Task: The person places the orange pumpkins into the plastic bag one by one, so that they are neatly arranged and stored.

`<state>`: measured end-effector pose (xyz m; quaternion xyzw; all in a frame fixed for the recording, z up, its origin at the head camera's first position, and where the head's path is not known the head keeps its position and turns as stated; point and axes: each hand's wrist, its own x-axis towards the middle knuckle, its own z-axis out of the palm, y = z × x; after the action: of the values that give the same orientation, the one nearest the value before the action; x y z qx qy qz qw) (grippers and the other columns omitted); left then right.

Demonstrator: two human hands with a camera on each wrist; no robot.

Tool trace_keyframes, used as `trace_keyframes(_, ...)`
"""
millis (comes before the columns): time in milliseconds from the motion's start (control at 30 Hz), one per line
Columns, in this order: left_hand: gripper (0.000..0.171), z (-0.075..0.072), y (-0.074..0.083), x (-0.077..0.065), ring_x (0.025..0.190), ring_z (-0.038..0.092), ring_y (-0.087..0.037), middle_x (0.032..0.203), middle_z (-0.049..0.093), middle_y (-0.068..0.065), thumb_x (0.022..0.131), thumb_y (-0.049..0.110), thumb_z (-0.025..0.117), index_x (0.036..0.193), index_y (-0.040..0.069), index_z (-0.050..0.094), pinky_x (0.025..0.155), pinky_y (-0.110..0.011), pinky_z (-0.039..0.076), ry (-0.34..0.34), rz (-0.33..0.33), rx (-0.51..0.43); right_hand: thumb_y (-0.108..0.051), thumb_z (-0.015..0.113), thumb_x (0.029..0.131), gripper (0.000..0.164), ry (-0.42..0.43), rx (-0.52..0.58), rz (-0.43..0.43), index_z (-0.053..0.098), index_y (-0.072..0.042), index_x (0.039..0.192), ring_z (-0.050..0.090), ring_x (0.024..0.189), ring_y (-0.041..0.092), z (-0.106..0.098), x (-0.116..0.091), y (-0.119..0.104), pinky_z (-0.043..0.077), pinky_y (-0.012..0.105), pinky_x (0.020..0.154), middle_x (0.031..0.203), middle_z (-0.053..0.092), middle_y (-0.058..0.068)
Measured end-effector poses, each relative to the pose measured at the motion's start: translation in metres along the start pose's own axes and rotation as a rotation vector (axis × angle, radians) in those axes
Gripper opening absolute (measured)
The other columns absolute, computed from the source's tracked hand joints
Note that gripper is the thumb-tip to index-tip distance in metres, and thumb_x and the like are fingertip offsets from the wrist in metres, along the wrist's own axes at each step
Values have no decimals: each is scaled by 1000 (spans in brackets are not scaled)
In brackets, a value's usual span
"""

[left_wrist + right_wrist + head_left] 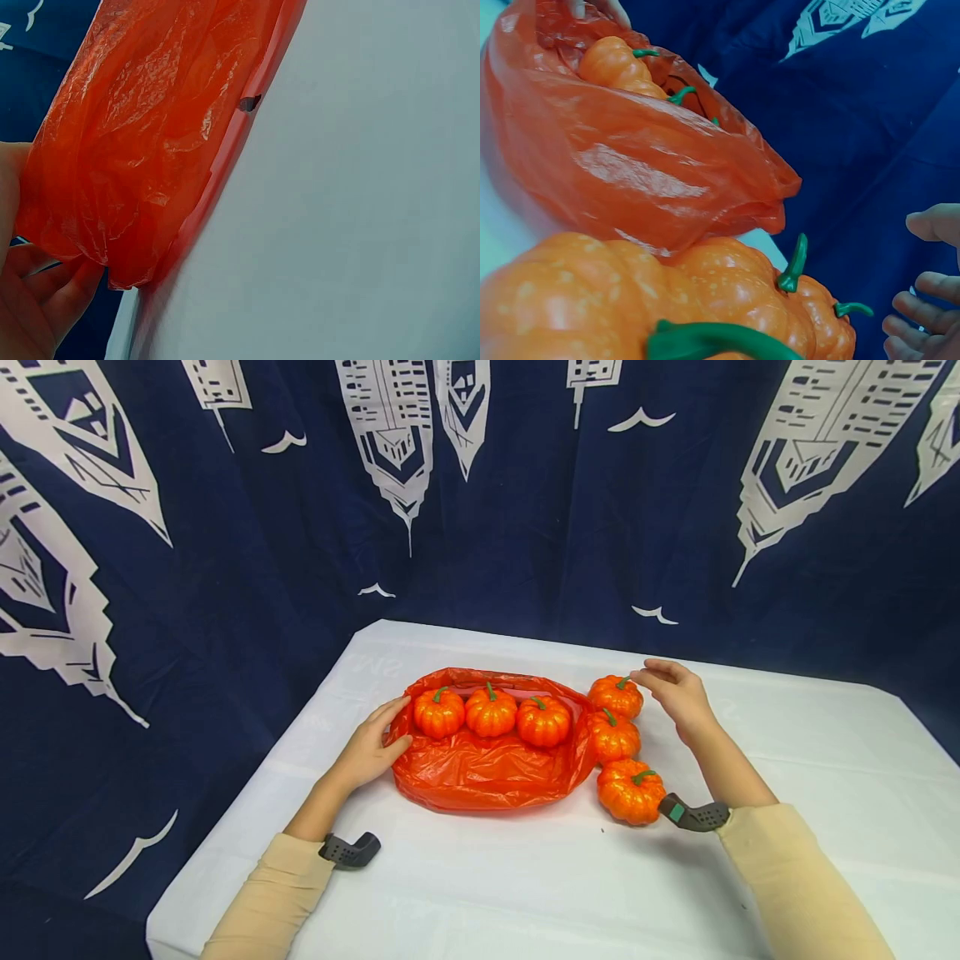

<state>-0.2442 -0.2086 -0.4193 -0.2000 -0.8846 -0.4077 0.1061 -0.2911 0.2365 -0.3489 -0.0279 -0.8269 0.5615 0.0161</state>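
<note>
The nearest glossy, ribbed orange pumpkin (562,292), at four o'clock of a thin red plastic bag (480,781) which the spread left hand (366,750) touches, may roll if the wrist behind the spread right hand (681,697) bumps it.

Glare streaks the red bag (645,166), and the wrist views look dim

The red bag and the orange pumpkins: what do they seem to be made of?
Red bag: apparently thin plastic film with a glossy finish, judging by its crinkles and bright highlights.
Orange pumpkins: perhaps plastic or coated foam; their shine and pale speckles suggest a painted surface.
</note>
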Motion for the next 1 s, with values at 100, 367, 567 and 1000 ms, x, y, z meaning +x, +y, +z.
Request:
trace_keyframes(100, 62, 0, 0, 0, 137, 35, -42, 149, 37, -25, 89, 7, 61, 146, -2, 40, 110, -57, 28, 0, 6, 1, -37, 58, 96, 74, -15, 0, 26, 28, 4, 150, 37, 135, 38, -2, 5, 1, 28, 49, 113, 147, 39, 26)
trace_keyframes(367, 62, 0, 0, 0, 136, 36, -42, 149, 38, -25, 89, 8, 61, 146, -1, 40, 109, -57, 30, 3, 10, 3, -38, 59, 95, 79, -51, -21, 108, 23, 5, 151, 28, 140, 42, -2, 16, 9, 27, 51, 112, 154, 26, 27)
trace_keyframes(567, 62, 0, 0, 0, 136, 35, -42, 149, 37, -24, 89, 8, 61, 146, -1, 40, 109, -58, 30, 4, 11, 10, -41, 58, 94, 85, -152, -29, 194, 15, 3, 154, 25, 140, 44, -2, 23, 17, 27, 52, 113, 157, 16, 27)
trace_keyframes(1000, 61, 0, -1, -1, 136, 35, -42, 149, 37, -25, 89, 8, 61, 146, -1, 40, 109, -58, 29, 2, 6, 17, -35, 62, 94, 90, -264, -16, 180, 6, -4, 156, 32, 134, 42, 4, 28, 33, 30, 48, 112, 154, 19, 31)
